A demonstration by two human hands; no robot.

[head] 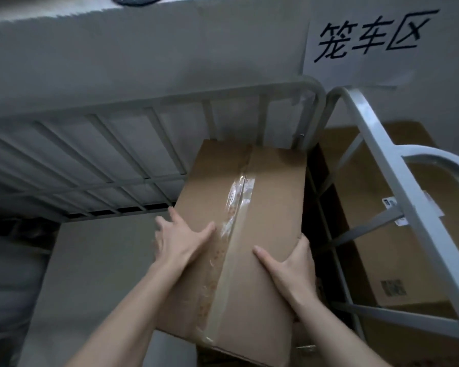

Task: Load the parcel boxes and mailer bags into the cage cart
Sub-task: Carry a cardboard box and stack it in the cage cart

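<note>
Over the cage cart [143, 108], near its back right corner, I hold the parcel box [270, 197] tilted. Left hand [178, 242] and right hand [286, 268] each clamp a long edge, thumb on top. Stiff cardboard, likely light; avoid the slick tape [237, 205].

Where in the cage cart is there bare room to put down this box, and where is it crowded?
Bare grey floor lies left of the held box, below the back rail. The right is crowded: the side frame stands close to the box, with another carton behind it.
</note>
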